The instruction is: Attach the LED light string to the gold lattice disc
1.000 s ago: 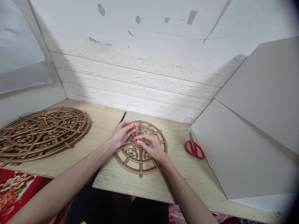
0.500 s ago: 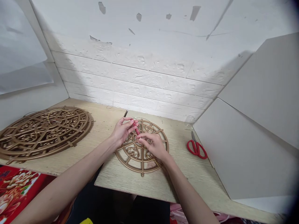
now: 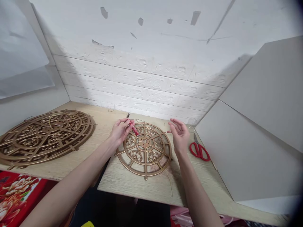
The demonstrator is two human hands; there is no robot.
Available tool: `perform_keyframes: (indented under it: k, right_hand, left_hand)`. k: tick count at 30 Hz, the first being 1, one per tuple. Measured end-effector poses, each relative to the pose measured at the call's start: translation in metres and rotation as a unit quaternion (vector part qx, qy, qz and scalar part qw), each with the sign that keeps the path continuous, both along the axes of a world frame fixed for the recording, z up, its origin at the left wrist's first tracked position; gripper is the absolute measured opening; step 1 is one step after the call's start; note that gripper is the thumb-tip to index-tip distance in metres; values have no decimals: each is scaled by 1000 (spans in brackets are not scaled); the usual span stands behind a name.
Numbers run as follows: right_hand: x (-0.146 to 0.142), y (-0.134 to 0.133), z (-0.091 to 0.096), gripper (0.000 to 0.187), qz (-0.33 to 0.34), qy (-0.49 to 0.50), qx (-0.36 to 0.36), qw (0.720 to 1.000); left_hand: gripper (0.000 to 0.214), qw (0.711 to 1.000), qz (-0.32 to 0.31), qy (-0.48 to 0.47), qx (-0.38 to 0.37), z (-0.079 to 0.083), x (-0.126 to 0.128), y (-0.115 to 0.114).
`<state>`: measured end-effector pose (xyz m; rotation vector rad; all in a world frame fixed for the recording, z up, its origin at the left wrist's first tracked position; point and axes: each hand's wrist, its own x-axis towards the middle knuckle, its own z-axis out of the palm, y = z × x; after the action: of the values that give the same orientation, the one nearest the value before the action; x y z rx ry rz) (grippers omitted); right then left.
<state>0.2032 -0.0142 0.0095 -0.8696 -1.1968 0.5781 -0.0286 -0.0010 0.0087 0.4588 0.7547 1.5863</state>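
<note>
A small round gold openwork panel (image 3: 145,149) lies flat on the wooden table (image 3: 151,186) in front of me. My left hand (image 3: 120,131) rests at the panel's upper left edge and pinches a small red stick-shaped piece (image 3: 134,130) above it. Off to the panel's upper right, my right hand (image 3: 179,133) hovers with fingers spread and nothing in it, just left of the red scissors (image 3: 199,150). A thin gold wire (image 3: 170,183) trails from the panel toward the table's front edge.
A stack of larger gold openwork panels (image 3: 44,135) lies on the left part of the table. A grey board (image 3: 248,157) leans at the right. A white brick-pattern wall (image 3: 146,88) closes the back. Red printed packaging (image 3: 14,195) sits below the table's left front edge.
My right hand has left the panel's middle and moved up and right, opening its fingers. My left hand still pinches the red piece, now held a little further left.
</note>
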Motion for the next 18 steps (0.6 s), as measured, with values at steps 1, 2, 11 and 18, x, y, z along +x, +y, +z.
perform_keyframes:
  k: [1, 2, 11, 18]
  right_hand:
    - [1, -1, 0, 29, 4, -17, 4, 1000]
    - [1, -2, 0, 25, 15, -45, 6, 999]
    - [-15, -6, -8, 24, 242, -428, 5, 871]
    - [-14, -4, -16, 40, 257, -503, -4, 825]
  left_hand:
    - [13, 1000, 2, -1, -2, 0, 0, 0]
    - [13, 1000, 3, -2, -2, 1, -1, 0]
    - [13, 1000, 14, -2, 1, 3, -3, 1]
    - [15, 1000, 16, -11, -1, 3, -1, -1]
